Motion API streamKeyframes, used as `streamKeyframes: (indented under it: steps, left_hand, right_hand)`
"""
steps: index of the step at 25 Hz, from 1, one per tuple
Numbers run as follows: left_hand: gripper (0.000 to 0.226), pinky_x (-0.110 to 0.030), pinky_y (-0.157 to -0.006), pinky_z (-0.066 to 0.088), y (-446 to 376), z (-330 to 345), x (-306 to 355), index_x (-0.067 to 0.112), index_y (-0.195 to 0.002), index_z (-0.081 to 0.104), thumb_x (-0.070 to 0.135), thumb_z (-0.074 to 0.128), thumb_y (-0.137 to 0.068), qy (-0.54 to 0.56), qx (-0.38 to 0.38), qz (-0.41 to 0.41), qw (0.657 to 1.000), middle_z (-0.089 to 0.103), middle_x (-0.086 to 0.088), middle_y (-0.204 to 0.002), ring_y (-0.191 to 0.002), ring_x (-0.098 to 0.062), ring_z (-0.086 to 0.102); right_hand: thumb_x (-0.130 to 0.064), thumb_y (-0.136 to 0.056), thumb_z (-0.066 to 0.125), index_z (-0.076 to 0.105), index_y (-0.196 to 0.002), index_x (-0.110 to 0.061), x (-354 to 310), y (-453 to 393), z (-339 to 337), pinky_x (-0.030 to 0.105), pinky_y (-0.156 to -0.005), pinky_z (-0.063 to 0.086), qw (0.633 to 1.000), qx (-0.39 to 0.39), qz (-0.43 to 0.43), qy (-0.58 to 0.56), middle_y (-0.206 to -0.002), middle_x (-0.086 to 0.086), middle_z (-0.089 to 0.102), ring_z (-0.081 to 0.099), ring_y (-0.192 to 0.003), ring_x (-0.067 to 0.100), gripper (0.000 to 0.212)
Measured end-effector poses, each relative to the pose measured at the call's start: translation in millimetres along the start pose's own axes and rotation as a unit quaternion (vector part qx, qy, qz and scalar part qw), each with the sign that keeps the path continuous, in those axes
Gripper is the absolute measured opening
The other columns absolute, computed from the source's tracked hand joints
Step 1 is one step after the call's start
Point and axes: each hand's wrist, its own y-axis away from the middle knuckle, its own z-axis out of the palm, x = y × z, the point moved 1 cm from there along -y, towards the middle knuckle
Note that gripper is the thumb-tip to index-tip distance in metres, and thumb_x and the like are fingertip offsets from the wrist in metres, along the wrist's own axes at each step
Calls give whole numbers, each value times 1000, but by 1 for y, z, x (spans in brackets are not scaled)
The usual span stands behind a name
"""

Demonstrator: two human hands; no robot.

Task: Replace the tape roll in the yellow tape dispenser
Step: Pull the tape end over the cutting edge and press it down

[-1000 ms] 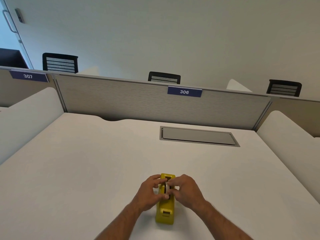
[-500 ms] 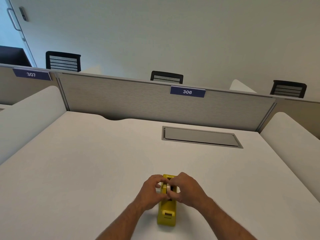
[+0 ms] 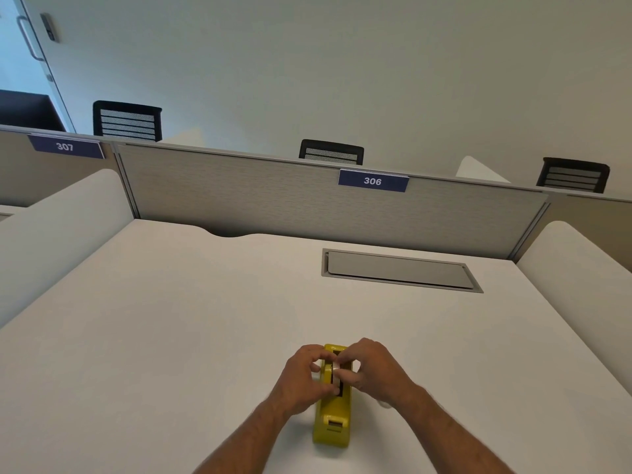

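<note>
- Gripping the tape roll (image 3: 335, 373) from either side, left hand (image 3: 301, 378) and right hand (image 3: 374, 369) pinch it inside the yellow tape dispenser (image 3: 333, 417).
- Dispenser stands on the white desk (image 3: 171, 336), nearer than the grey hatch (image 3: 396, 270).

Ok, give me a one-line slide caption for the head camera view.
Both hands, left hand and right hand, seat a tape roll in a yellow tape dispenser on a white desk.

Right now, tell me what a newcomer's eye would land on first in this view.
First, the yellow tape dispenser near the front edge of the white desk, with the left hand and right hand gripping the tape roll at its top slot. Next, the blue 306 sign on the grey partition behind, and the grey hatch set into the desk.
</note>
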Motion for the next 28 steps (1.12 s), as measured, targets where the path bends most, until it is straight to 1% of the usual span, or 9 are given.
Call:
streamKeyframes:
  steps: [3,5,10,13,17,19,22,25,28]
  left_hand:
    - [62,-22,-80,56,0,1,1,35,-112,62,27,90,-57,7,-1,-4,1000,50,13,-130,-106,-15,57]
    - [62,-24,-81,57,0,1,2,36,-111,62,26,91,-57,7,-1,-4,1000,50,13,-129,-106,-15,57]
    - [57,-25,-81,58,1,1,5,46,-100,57,24,90,-59,11,-5,-3,1000,51,13,-128,-106,-16,58]
    - [59,-27,-80,59,1,1,4,46,-101,57,26,91,-57,8,-1,-8,1000,51,13,-128,-106,-16,58]
    - [62,-26,-79,59,0,3,2,41,-108,60,27,92,-56,-3,3,-10,1000,51,12,-130,-105,-16,59]
    - [62,-25,-78,58,-1,3,2,40,-109,61,28,92,-56,3,2,-11,1000,51,12,-130,-105,-16,59]
    - [58,-25,-79,58,0,1,2,38,-108,62,27,91,-58,15,4,-10,1000,52,10,-130,-105,-16,59]
    - [60,-27,-80,59,1,1,4,40,-106,60,21,91,-57,21,2,-15,1000,52,10,-129,-106,-16,58]
    - [64,-29,-82,59,0,1,3,35,-111,62,23,91,-55,15,1,-16,1000,51,10,-129,-106,-16,58]
  right_hand:
    - [-44,-78,72,69,-118,-30,-2,5,0,32,-78,52,1000,-13,-5,13,-97,0,70,55,-92,13,42]
    - [-47,-76,72,68,-119,-31,-2,6,2,32,-75,53,1000,-16,-4,23,-96,0,68,54,-91,13,46]
    - [-56,-77,59,72,-100,-32,2,3,5,34,-69,52,999,-23,-10,24,-82,-2,67,51,-83,10,35]
    - [-49,-84,52,72,-96,-33,4,2,5,34,-70,50,999,-21,-14,21,-81,-6,69,51,-83,10,29]
    - [-39,-93,56,74,-104,-33,4,1,4,29,-71,46,1000,-10,-10,24,-90,-6,73,53,-87,10,22]
    - [-39,-92,59,74,-104,-33,5,2,3,28,-71,47,1000,-8,-11,24,-91,-7,74,54,-87,9,21]
    - [-41,-85,66,75,-99,-30,5,1,3,32,-74,52,1000,-2,-16,21,-93,-10,74,55,-87,9,19]
    - [-44,-79,69,70,-108,-31,2,1,1,31,-77,53,999,4,-12,29,-99,-8,70,54,-92,10,31]
    - [-51,-77,66,66,-119,-35,3,2,2,31,-81,51,999,-10,-21,46,-103,-10,70,53,-95,11,45]
